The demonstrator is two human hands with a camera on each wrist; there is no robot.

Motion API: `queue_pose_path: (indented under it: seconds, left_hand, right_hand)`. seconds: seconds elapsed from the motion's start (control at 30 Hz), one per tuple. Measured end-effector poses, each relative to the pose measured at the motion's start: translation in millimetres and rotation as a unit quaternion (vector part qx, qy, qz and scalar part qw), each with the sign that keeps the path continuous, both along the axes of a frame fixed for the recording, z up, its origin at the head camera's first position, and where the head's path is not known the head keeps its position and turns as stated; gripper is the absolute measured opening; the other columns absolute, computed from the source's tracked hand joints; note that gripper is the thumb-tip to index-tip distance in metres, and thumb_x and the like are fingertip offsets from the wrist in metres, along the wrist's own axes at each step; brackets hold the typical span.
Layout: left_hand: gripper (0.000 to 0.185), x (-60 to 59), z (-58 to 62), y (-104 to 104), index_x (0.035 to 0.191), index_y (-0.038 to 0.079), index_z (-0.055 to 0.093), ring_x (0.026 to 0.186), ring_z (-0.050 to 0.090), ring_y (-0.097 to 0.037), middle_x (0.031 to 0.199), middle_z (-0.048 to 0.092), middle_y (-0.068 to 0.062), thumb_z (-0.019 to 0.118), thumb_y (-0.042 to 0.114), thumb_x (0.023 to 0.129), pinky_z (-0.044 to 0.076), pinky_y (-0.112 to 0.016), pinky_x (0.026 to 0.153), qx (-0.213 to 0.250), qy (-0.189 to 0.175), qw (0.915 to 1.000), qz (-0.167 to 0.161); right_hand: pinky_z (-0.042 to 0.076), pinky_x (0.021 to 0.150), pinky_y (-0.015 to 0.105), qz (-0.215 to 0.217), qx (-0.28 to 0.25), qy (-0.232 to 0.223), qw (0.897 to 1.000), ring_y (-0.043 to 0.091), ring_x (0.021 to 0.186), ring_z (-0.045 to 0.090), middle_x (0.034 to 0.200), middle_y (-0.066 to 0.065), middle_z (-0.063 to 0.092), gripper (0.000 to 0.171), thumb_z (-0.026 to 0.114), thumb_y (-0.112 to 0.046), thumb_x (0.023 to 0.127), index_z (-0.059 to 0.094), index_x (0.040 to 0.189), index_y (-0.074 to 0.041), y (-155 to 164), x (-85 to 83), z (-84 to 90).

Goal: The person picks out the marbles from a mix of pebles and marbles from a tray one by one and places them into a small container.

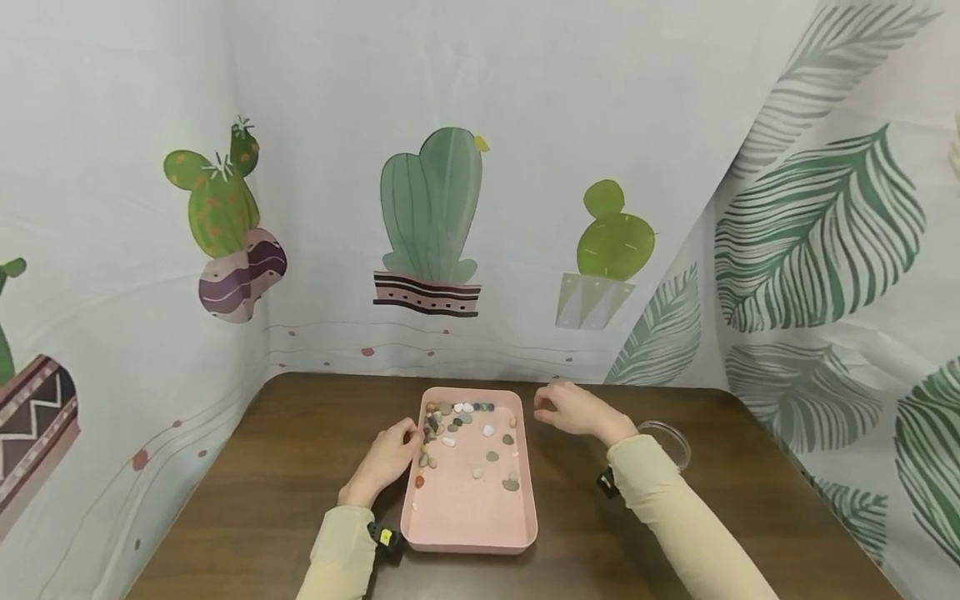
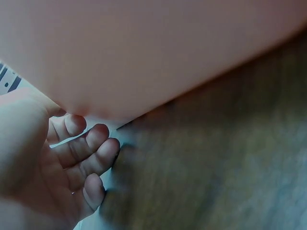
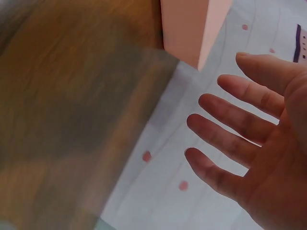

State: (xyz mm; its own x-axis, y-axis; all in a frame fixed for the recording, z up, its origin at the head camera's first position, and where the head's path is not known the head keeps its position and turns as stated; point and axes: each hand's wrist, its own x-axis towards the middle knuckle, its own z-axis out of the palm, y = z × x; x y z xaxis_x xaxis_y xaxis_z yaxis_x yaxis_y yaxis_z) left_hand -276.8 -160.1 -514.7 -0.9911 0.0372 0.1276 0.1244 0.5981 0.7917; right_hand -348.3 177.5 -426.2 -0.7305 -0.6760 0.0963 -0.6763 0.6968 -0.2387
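A pink rectangular tray (image 1: pixel 472 521) lies on the table with many small stones in it. Dark, brown and grey stones cluster along its left side, and a row of white pebbles (image 1: pixel 463 408) and dark blue-green pieces (image 1: pixel 483 407) runs along the far end. Grey stones (image 1: pixel 511 483) and a white stone (image 1: pixel 488 431) are scattered toward the right. My left hand (image 1: pixel 386 458) is at the tray's left wall, loosely bent fingers (image 2: pixel 98 158) right beside it. Beyond the right rim, my right hand (image 1: pixel 577 410) hovers with nothing in it, its fingers (image 3: pixel 230 136) spread and relaxed.
A clear round dish or lid (image 1: pixel 675 446) lies on the dark wooden table (image 1: pixel 300 500), partly behind the right forearm. A white cloth (image 1: pixel 525 83) printed with cacti and leaves hangs behind and beside the table. Each wrist wears a small black camera (image 1: pixel 386 537).
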Motion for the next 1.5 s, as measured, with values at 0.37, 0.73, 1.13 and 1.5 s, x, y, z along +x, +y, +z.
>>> queue_pose_path:
  seconds: [0.37,0.73,1.13,1.5]
  left_hand:
    - [0.015,-2.1,-2.7,-3,0.084,0.014,0.054,0.061,0.048,-0.014,0.066,0.049,0.002,0.054,0.017,0.098,0.033,-0.029,0.052,-0.012,0.001,0.9999,0.006]
    - [0.016,-0.9,-3.0,4,0.082,0.014,0.054,0.061,0.047,-0.013,0.065,0.047,0.002,0.054,0.016,0.098,0.033,-0.029,0.052,-0.009,0.01,0.9999,-0.008]
    - [0.017,-2.6,-5.3,0,0.082,0.014,0.054,0.059,0.045,-0.013,0.064,0.046,0.002,0.054,0.018,0.098,0.032,-0.028,0.051,-0.004,0.011,0.9999,-0.002]
    - [0.017,-4.3,-3.6,1,0.082,0.013,0.054,0.059,0.046,-0.013,0.064,0.046,0.002,0.055,0.018,0.098,0.032,-0.029,0.051,-0.006,0.009,0.9999,0.001]
  right_hand:
    - [0.047,0.073,0.041,-0.029,-0.045,-0.042,0.998,0.018,0.08,0.056,0.09,0.001,0.064,0.012,0.063,-0.013,0.094,0.069,0.101,-0.007,-37,-23.6,-23.8]
    - [0.05,0.079,0.037,-0.03,-0.073,-0.089,0.993,0.013,0.076,0.063,0.095,0.003,0.07,0.018,0.063,-0.005,0.092,0.069,0.108,-0.006,-54,-37.1,-48.5]
    - [0.052,0.073,0.032,-0.044,-0.078,-0.117,0.989,0.01,0.071,0.063,0.106,0.008,0.069,0.024,0.066,-0.005,0.09,0.068,0.114,-0.007,-70,-42.6,-53.9]
    - [0.047,0.064,0.03,-0.036,-0.045,-0.073,0.996,0.011,0.07,0.054,0.086,0.001,0.062,0.01,0.071,-0.008,0.087,0.069,0.096,-0.01,-72,-43.8,-53.2]
